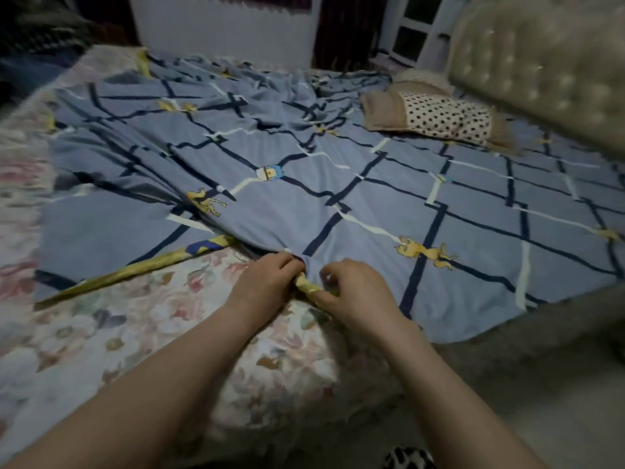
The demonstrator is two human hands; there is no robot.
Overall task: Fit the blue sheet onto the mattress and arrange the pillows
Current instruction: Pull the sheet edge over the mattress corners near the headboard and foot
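floral mattress (118,333) lies half bare; my left hand (267,282) and right hand (355,289) both pinch the blue sheet (304,157)'s yellow hem, with the pillow (439,118) far across it.

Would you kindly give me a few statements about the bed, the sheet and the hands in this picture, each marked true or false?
1. Both hands, the left hand and the right hand, pinch the yellow-trimmed edge of the blue grid-patterned sheet. True.
2. The blue sheet already covers the whole floral mattress. False: the near corner of the mattress lies bare.
3. A black-dotted white pillow with beige ends lies near the tufted beige headboard. True.
4. The sheet lies smooth and flat everywhere. False: it is wrinkled and bunched toward the far side.
5. The dotted pillow lies on the floor. False: it lies on the bed.
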